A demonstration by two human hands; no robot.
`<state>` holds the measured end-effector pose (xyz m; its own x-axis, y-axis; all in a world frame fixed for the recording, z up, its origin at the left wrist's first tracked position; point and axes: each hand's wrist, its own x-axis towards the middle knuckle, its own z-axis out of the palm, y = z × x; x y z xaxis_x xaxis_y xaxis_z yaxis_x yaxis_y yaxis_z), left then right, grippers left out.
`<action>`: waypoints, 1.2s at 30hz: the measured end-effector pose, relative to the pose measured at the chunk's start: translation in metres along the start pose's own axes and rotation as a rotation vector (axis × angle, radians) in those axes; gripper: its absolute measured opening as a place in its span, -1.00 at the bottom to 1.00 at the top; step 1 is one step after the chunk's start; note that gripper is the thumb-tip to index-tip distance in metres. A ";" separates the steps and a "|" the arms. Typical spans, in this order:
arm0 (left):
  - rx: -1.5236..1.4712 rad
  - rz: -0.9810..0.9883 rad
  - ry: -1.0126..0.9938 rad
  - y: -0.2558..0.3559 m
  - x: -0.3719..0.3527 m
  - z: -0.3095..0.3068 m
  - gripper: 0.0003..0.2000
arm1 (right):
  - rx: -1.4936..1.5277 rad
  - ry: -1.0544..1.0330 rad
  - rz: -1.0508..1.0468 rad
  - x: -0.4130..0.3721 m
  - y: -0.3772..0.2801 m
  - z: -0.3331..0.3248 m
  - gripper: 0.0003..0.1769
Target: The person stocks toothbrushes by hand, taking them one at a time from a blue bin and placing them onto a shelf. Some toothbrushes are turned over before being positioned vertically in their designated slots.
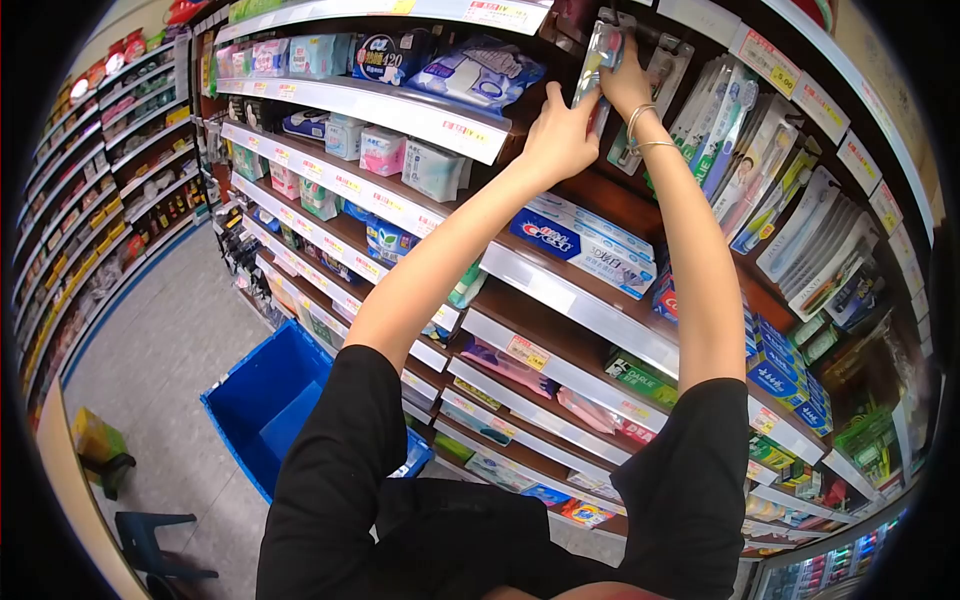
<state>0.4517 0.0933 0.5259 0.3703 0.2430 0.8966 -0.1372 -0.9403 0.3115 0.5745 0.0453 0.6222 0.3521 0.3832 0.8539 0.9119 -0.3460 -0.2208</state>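
At the upper shelf, my right hand [627, 84] has its fingers round a packaged toothbrush [597, 57] in clear blister packing. My left hand [562, 138] grips the lower end of the same pack from the left, its index finger and thumb raised along it. The pack stands roughly upright among the hanging toothbrush packs. Just right of my right hand hangs another toothbrush pack [664, 72]. More toothbrush packs [718, 125] hang in a row further right. Below my hands lie Crest toothpaste boxes [583, 245] on a lower shelf.
A blue crate [270, 400] stands on the floor at lower left. Shelves of sanitary pads [480, 72] run to the left. Blue toothpaste boxes [785, 370] are stacked at lower right. A dark stool [160, 545] is on the floor near another shelf unit [100, 200].
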 end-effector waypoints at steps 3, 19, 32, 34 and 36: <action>-0.127 -0.042 -0.053 0.015 -0.027 -0.020 -0.56 | -0.047 -0.062 0.017 -0.016 -0.004 -0.001 -0.01; 0.028 -0.236 -0.304 -0.052 -0.429 -0.088 -0.74 | 0.756 -0.277 -0.127 -0.400 -0.117 0.008 -0.81; -0.131 -1.819 -0.612 -0.059 -0.762 -0.124 -0.70 | 0.461 -0.925 -0.185 -0.739 -0.101 0.157 -0.82; -0.009 -1.803 -0.644 -0.062 -0.756 -0.119 -0.68 | 0.511 -0.848 -0.128 -0.742 -0.101 0.161 -0.82; 0.096 -1.632 -0.744 -0.080 -0.811 -0.113 -0.67 | 0.546 -0.823 -0.126 -0.736 -0.103 0.165 -0.85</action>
<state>0.0589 -0.0017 -0.1901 0.3600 0.7231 -0.5895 0.7907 0.0989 0.6042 0.2567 -0.0597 -0.0613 0.0939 0.9363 0.3385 0.8519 0.1004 -0.5140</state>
